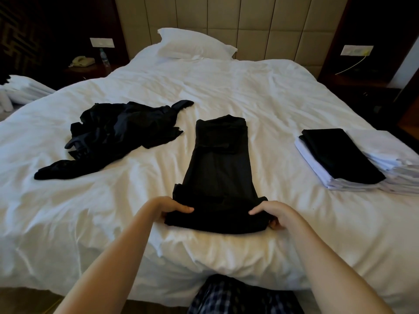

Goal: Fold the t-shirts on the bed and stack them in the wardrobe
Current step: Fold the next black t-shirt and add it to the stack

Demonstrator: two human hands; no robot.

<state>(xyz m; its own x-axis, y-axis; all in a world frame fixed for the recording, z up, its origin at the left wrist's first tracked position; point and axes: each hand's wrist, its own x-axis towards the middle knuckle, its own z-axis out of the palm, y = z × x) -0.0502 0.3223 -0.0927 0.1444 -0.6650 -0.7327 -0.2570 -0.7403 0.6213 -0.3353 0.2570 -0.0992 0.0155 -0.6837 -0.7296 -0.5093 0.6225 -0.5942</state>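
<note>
The black t-shirt (217, 173) lies in the middle of the bed (249, 91) as a long narrow strip, its sides folded in; its long axis runs from the near edge of the bed straight away toward the headboard (249, 23), the near end wider in view than the far one. Which end is the collar cannot be told; the dark cloth swallows its seams and layers, though the far end looks doubled over.

The left hand (174, 208) pinches the near left corner, thumb on top and fingers tucked under the cloth, out of sight; the right hand (272, 214) pinches the near right corner the same way, thumb on top, a few fingertips showing under the edge. The near end is bunched between the two hands.

To the left, apart from the strip, sprawls a heap of dark clothes (122, 132), unfolded; how many pieces it holds is hard to make out. Near the right edge of the bed a folded black garment (340, 155) sits on a stack of folded white cloth (385, 168), partly cut off by the frame.

A pillow (195, 44) leans at the headboard; a telephone (82, 61) and a bottle (104, 57) stand in the dim left corner. Checked trousers (226, 298) show at the bottom edge.
</note>
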